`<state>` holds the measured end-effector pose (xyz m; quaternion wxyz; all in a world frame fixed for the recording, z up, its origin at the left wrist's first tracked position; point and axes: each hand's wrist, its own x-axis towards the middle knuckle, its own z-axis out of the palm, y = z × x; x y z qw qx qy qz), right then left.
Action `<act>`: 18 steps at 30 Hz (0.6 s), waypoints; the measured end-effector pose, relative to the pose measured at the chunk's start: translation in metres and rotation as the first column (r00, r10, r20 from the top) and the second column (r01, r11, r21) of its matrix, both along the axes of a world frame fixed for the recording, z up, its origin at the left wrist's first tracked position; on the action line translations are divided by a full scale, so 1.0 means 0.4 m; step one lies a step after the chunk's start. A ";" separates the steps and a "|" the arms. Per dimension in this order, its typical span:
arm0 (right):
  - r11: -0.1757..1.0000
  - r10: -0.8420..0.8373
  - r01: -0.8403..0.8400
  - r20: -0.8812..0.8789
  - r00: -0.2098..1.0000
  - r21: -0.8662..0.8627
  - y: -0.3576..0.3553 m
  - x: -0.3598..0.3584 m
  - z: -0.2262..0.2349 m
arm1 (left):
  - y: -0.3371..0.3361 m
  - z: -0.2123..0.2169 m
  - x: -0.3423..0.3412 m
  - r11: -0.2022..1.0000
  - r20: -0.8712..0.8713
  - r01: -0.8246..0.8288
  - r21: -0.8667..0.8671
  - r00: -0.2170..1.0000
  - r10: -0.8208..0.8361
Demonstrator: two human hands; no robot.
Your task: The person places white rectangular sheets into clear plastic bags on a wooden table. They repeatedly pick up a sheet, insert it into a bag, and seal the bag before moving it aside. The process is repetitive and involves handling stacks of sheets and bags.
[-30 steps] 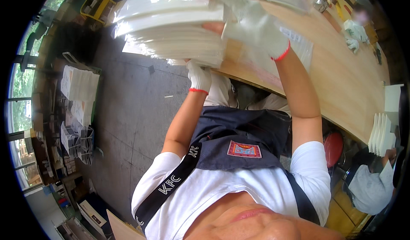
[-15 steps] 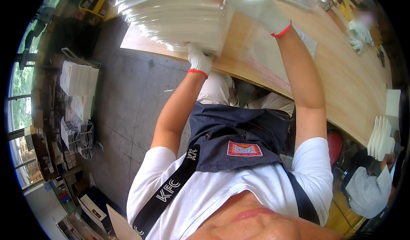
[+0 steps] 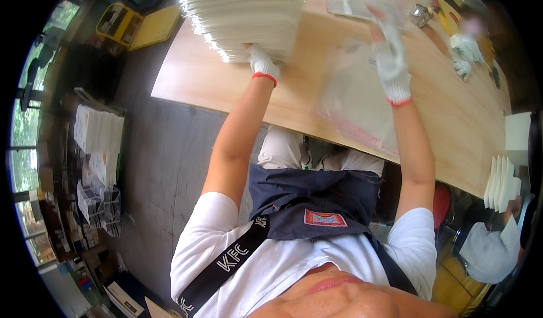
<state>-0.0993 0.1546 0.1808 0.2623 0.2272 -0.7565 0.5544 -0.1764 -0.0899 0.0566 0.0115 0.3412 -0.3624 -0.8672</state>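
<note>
A tall stack of flat white packages in shiny clear wrap (image 3: pixel 243 18) stands at the far left of the wooden table. At its near lower edge is my left hand (image 3: pixel 263 63), in a white knit glove with a red cuff; its fingers grip the stack, partly hidden against it. My right hand (image 3: pixel 391 57), gloved the same way, is raised over the table with fingers stretched out, slightly blurred, holding nothing. Under and beside it lie clear flat plastic bags (image 3: pixel 350 97) with a pinkish edge. Farther back is another clear plastic packet (image 3: pixel 345 0).
The pale wooden table (image 3: pixel 452 125) spans the front. Far right, another person's gloved hands (image 3: pixel 466 49) are near a shiny metal object (image 3: pixel 419 15). Folded white cards (image 3: pixel 500 185) and another person's sleeve (image 3: pixel 492 253) are at right. Paper stacks (image 3: pixel 100 128) and a yellow crate (image 3: pixel 119 22) stand left.
My right hand has left the stack's upper right side, moving right and nearer, over the plastic bags. My left hand stays at the stack's lower edge. The view has shifted slightly.
</note>
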 end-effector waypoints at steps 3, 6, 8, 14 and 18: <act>0.931 -0.337 0.313 0.109 0.935 0.189 0.150 0.106 -0.156 | -0.018 -0.004 -0.071 1.000 -0.028 0.005 0.025 1.000 -0.004; 0.782 -0.596 0.538 0.124 0.793 0.317 0.336 0.261 -0.312 | -0.028 -0.004 -0.135 0.999 -0.125 0.048 0.020 0.991 -0.045; 0.592 -0.777 0.665 0.103 0.622 0.455 0.435 0.395 -0.381 | -0.020 0.010 -0.168 0.997 -0.158 0.073 0.006 0.985 -0.071; 0.189 -0.928 0.626 -0.072 0.366 0.757 0.529 0.595 -0.501 | 0.011 0.000 -0.277 0.988 -0.218 0.145 -0.048 0.964 -0.152; 0.208 -0.907 0.664 -0.112 0.405 0.719 0.510 0.572 -0.482 | -0.015 -0.047 -0.378 0.977 -0.268 0.196 -0.079 0.940 -0.210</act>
